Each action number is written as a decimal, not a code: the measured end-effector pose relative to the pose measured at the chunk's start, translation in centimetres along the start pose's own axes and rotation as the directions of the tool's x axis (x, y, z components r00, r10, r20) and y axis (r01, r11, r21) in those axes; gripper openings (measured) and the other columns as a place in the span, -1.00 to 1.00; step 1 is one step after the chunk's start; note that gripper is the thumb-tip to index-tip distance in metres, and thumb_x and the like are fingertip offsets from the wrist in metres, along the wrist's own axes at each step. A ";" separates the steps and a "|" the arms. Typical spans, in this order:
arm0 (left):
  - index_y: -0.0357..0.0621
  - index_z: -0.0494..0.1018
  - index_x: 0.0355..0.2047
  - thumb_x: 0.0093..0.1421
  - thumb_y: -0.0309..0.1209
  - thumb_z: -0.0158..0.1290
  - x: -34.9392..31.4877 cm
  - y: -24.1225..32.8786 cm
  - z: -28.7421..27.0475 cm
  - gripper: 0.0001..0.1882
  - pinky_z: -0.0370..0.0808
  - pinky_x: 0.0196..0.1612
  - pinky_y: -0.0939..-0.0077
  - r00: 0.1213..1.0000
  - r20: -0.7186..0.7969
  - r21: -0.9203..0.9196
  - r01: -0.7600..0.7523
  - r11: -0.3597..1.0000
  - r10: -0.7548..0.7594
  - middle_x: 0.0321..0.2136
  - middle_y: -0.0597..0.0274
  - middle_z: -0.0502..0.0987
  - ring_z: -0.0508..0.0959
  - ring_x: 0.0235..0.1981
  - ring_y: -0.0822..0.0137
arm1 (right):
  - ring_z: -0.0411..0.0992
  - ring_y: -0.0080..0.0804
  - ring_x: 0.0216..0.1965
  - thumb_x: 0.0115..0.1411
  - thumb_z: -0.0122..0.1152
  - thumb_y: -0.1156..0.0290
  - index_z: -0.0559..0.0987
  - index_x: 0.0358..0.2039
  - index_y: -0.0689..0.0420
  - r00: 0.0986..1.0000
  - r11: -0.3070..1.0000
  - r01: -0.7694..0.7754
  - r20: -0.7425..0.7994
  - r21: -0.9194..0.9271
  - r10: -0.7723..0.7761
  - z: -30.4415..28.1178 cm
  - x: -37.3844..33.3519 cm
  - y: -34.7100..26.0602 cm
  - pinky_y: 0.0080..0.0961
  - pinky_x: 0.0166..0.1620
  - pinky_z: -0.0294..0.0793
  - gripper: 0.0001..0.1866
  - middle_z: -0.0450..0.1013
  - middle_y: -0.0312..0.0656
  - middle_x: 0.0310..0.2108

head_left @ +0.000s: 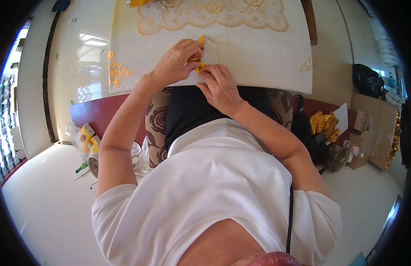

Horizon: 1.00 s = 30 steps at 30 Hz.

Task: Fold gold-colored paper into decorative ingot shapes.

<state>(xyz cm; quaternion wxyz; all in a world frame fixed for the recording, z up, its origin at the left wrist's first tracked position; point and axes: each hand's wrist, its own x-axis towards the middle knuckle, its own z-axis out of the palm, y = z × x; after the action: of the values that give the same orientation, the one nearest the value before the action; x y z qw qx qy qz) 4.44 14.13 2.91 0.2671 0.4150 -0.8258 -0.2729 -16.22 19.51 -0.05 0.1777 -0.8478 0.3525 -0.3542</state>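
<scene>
A folded piece of gold foil paper [200, 67] is at the near side of the white tablecloth [254, 57], between my hands. My left hand [178, 61] has its fingers closed on the paper from the left and above, hiding part of it. From the near right, my right hand [221, 87] pinches its lower end with bent fingers at the table's front edge. A pale, flat patch [210, 51] lies right beside the gold; I cannot tell whether it belongs to the same sheet.
Gold embroidery [213, 22] runs across the far cloth, where an orange-gold sheet [140, 2] lies. To the right are crumpled gold foil [324, 125], a plastic bottle [354, 148] and cardboard boxes [361, 138]. A plastic bag [81, 138] sits at left. A floral-patterned seat [157, 113] is under me.
</scene>
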 end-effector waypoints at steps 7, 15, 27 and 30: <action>-0.22 0.54 -0.23 0.03 -0.67 0.27 -3.2 4.4 3.0 -0.73 0.56 -0.10 0.24 0.975 -0.155 0.026 0.165 0.986 -0.159 -0.10 0.05 0.61 0.57 -0.05 -0.03 | 0.46 -0.13 0.01 0.04 0.42 0.51 0.62 -0.09 0.22 0.997 0.995 0.074 0.028 -0.072 -0.072 -2.0 -2.1 1.3 -0.20 0.12 0.45 -0.63 0.48 -0.15 -0.08; -0.26 0.51 -0.09 0.12 -0.69 0.21 -3.1 6.9 5.3 -0.67 0.61 -0.12 0.21 0.880 -0.359 -0.069 0.309 0.948 -0.313 -0.05 -0.07 0.56 0.63 -0.14 -0.04 | 0.50 -0.20 -0.07 0.10 0.35 0.56 0.71 -0.18 0.19 0.992 0.981 0.101 -0.063 -0.166 -0.113 -3.9 -3.3 2.2 -0.26 0.03 0.51 -0.76 0.53 -0.19 -0.18; -0.16 0.61 -0.02 0.14 -0.62 0.23 -0.2 1.6 4.3 -0.63 0.58 -0.11 0.32 0.942 -0.335 0.230 0.110 0.967 -0.027 -0.16 0.12 0.61 0.63 -0.19 0.11 | 0.48 -0.29 -0.17 0.03 0.32 0.59 0.68 -0.21 0.07 0.990 0.977 0.069 -0.106 -0.202 -0.092 -4.2 -4.8 3.7 -0.32 -0.02 0.51 -0.73 0.51 -0.32 -0.21; -0.16 0.67 -0.14 0.10 -0.57 0.27 -0.1 1.2 4.1 -0.72 0.55 -0.06 0.24 0.962 -0.271 0.178 0.092 0.980 -0.042 -0.23 0.15 0.63 0.58 -0.15 0.04 | 0.47 -0.31 -0.16 0.02 0.34 0.58 0.68 -0.22 0.06 0.992 0.967 0.054 -0.099 -0.248 -0.080 -4.6 -5.0 3.8 -0.33 -0.03 0.49 -0.73 0.54 -0.35 -0.20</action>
<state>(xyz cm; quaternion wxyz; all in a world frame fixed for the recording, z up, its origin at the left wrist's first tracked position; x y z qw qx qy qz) 1.13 15.74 0.78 0.3257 0.4991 -0.7900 -0.1441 -23.87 20.21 -1.36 0.0404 -0.8541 0.3737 -0.3595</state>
